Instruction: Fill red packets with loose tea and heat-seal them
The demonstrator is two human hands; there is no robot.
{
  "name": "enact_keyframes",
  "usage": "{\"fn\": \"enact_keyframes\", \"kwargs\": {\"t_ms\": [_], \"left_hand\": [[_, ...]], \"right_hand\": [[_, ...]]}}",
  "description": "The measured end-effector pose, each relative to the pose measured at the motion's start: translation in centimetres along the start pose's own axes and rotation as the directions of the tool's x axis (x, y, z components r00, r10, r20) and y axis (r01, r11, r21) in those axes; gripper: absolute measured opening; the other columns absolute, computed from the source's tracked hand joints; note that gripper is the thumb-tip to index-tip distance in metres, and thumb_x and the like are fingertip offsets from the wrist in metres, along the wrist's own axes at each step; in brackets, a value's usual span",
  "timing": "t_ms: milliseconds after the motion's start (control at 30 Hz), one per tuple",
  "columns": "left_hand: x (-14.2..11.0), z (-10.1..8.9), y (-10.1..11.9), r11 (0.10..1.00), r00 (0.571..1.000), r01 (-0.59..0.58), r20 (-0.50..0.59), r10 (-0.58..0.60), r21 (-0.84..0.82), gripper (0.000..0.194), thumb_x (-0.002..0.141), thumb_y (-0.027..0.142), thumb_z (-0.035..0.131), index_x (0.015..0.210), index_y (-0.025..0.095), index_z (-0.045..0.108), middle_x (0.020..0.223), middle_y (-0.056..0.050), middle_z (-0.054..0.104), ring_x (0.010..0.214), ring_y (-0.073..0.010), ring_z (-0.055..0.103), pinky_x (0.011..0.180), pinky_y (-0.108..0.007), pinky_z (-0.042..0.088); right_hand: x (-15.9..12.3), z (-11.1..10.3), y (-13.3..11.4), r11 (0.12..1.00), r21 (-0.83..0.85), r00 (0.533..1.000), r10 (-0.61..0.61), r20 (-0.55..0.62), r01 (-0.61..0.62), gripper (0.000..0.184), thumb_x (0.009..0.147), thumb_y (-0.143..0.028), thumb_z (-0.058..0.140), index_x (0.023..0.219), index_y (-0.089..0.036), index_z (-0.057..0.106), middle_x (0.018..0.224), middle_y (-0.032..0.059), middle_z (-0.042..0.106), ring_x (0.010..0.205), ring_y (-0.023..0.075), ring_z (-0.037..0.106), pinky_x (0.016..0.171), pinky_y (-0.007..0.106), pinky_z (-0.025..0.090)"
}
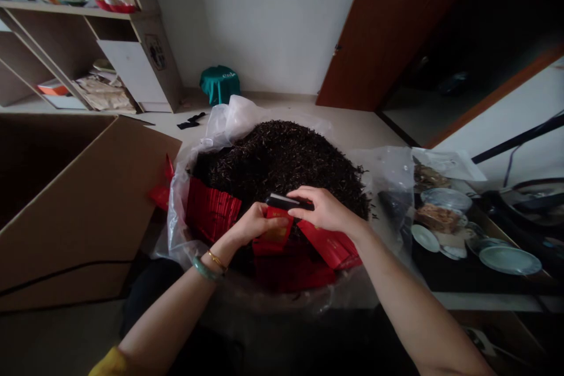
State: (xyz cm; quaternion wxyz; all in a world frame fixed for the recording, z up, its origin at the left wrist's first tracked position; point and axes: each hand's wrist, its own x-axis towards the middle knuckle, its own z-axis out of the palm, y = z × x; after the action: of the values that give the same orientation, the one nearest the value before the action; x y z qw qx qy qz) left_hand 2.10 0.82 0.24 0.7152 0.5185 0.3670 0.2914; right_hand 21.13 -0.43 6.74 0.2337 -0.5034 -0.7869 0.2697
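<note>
My left hand (252, 224) is closed on a small red packet (278, 234), thumb lying across its front. In my right hand (324, 209) is a small black handheld tool (284, 202) with a grey strip on top; its exact kind is not clear. The tool lies across the packet's upper edge. Behind both hands rises a heap of dark, dry, twisted leaves (291, 150), like loose tea, inside a clear plastic liner (177, 217). A row of red packets (210, 210) leans at the left of the heap. More red packets (332, 245) lie below my right hand.
A large open cardboard box (88, 194) stands at the left. On the right, a dark surface (458, 282) carries tubs and lids (510, 259). Shelves (154, 59), a teal covered object (220, 85) and a brown door (374, 29) are farther back.
</note>
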Motion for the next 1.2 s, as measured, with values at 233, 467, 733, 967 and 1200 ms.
{"fn": "enact_keyframes", "kwargs": {"t_ms": [233,467,733,967,1200], "left_hand": [[0.2,0.2,0.5,0.985,0.943,-0.171,-0.294,0.159,-0.015,0.042,0.055,0.041,0.081,0.084,0.013,0.069,0.074,-0.002,0.070,0.063,-0.0131,0.061,0.059,-0.023,0.048],[0.9,0.2,-0.4,0.971,0.913,-0.212,-0.332,0.238,0.114,0.031,0.062,0.040,0.076,0.079,0.013,0.074,0.076,-0.006,0.073,0.069,-0.0179,0.065,0.065,-0.027,0.051],[0.1,0.0,0.3,0.917,0.908,-0.268,-0.242,0.343,0.297,0.040,0.082,0.039,0.056,0.113,0.015,0.066,0.106,-0.008,0.071,0.096,-0.0229,0.064,0.078,-0.029,0.052],[-0.4,-0.3,1.6,0.906,0.856,-0.315,-0.329,0.400,0.282,0.048,0.081,0.032,0.058,0.127,0.017,0.055,0.120,-0.007,0.064,0.112,-0.0210,0.055,0.087,-0.027,0.047],[-2.0,-2.6,4.7,0.682,0.889,-0.446,-0.375,0.263,-0.580,0.038,0.089,0.038,0.049,0.123,0.022,0.058,0.093,-0.002,0.072,0.044,-0.0042,0.041,0.040,-0.015,0.036]], "right_hand": [[-0.5,0.4,6.8,0.965,-0.106,0.968,0.229,-0.100,-0.239,0.037,0.077,-0.028,0.066,0.111,-0.015,0.064,0.111,0.0113,0.067,0.099,0.0237,0.064,0.089,0.037,0.048],[-0.4,3.2,5.3,0.980,0.114,0.963,0.184,-0.197,-0.164,0.033,0.080,-0.030,0.062,0.110,-0.016,0.064,0.101,0.0089,0.069,0.090,0.0193,0.065,0.078,0.030,0.051],[0.9,4.3,1.1,0.971,0.230,0.962,0.129,-0.240,-0.073,0.023,0.075,-0.038,0.066,0.066,-0.017,0.068,0.068,0.0016,0.070,0.064,0.0154,0.062,0.064,0.026,0.046],[0.1,3.3,2.5,0.852,0.490,0.963,0.255,-0.081,-0.185,0.039,0.083,-0.051,0.051,0.086,-0.017,0.069,0.077,0.0041,0.071,0.070,0.0167,0.064,0.063,0.027,0.050],[-1.8,1.4,5.9,0.663,0.662,0.877,0.480,-0.018,-0.349,0.056,0.088,-0.060,0.035,0.097,-0.014,0.064,0.079,0.0098,0.070,0.064,0.0153,0.064,0.058,0.026,0.051]]}}
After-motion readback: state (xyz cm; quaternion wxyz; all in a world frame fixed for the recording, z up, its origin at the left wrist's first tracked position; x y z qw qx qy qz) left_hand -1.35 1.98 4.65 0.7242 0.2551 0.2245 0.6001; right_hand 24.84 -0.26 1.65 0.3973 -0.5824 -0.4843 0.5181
